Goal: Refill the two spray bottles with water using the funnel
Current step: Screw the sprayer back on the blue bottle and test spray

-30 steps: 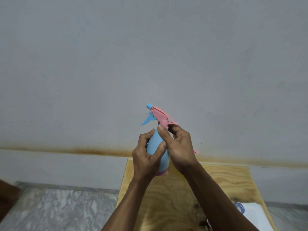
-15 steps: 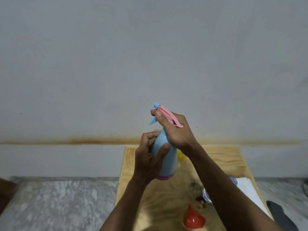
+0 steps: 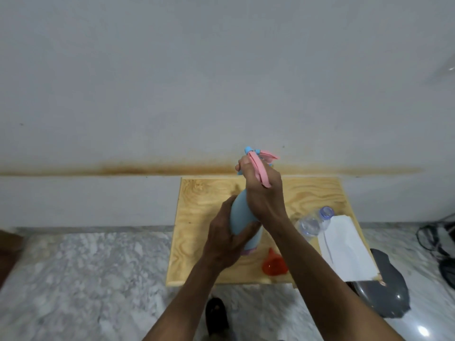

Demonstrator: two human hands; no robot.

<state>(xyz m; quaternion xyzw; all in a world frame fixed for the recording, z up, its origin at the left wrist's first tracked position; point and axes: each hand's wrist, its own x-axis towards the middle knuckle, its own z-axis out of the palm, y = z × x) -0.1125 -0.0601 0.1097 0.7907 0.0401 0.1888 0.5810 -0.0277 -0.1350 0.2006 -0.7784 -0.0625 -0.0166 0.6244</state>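
A light-blue spray bottle (image 3: 242, 217) with a pink trigger head (image 3: 261, 168) is held above the pale plywood table (image 3: 197, 242); its opaque wall hides any contents. The left hand (image 3: 226, 244) wraps the smooth, tapering body, while the right hand (image 3: 263, 190) clamps the neck and head. On the table to the right lie a clear plastic water bottle (image 3: 311, 223), contents indiscernible, and nearer, a red conical funnel (image 3: 273, 264), beside a white sheet (image 3: 344, 249). Compared with half a second earlier, the view has tilted downward, revealing more of the table.
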